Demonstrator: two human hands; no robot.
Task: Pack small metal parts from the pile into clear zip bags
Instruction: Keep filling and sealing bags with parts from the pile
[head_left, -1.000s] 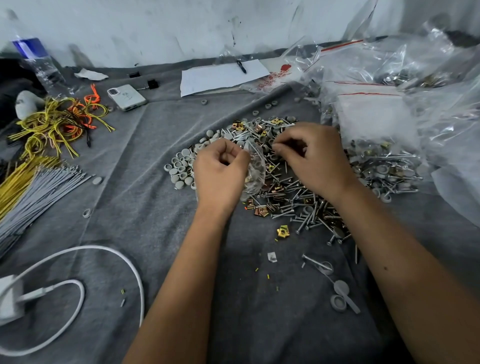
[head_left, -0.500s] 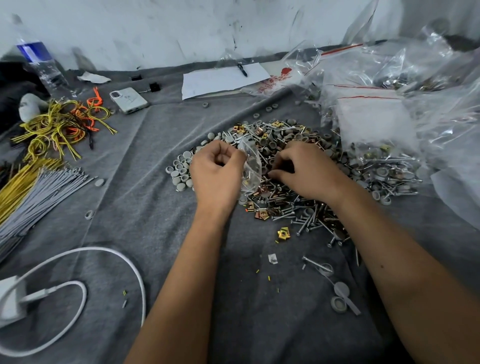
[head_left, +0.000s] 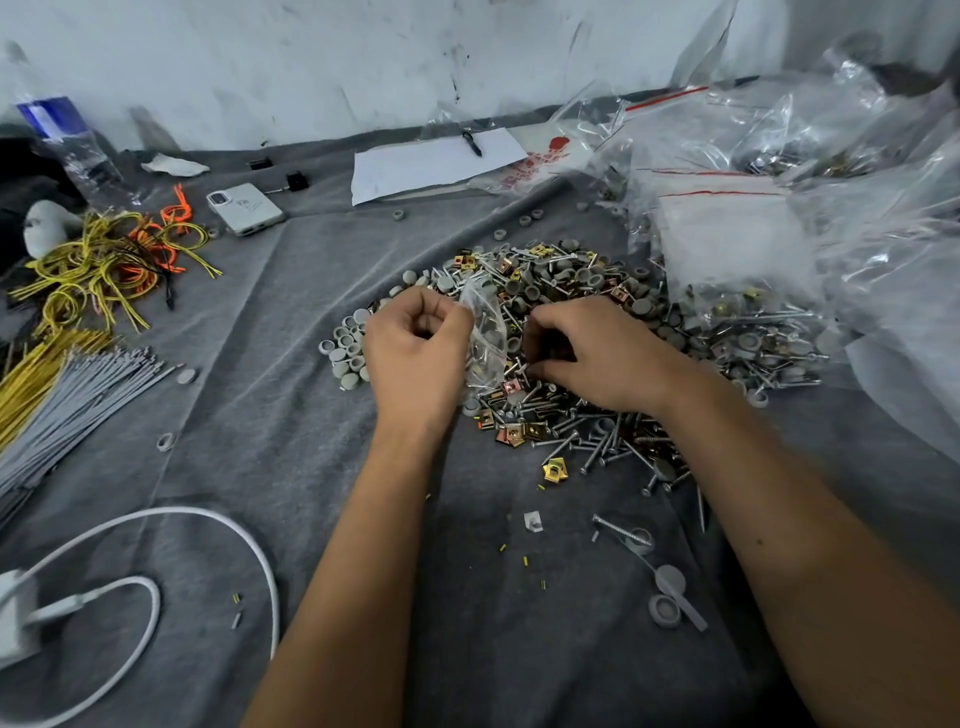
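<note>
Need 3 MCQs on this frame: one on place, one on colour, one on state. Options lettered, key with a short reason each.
1. Where does the phone lie?
A. far left of the grey cloth, beside the yellow wires
B. on the pile of parts
C. under the white paper

2. What colour is the seal strip on the stacked zip bags at right?
A. blue
B. red
C. green

3. What is the left hand doing?
A. lying flat on the cloth
B. holding the pen
C. pinching a small clear bag upright over the pile

Key: 1 A, the phone sits on the cloth next to the wire bundle. 2 B, red lines run across the bag tops. 3 C, its fingers are curled on the bag's edge while the right hand reaches into the parts, fingers curled; whether it holds a part cannot be told.
</note>
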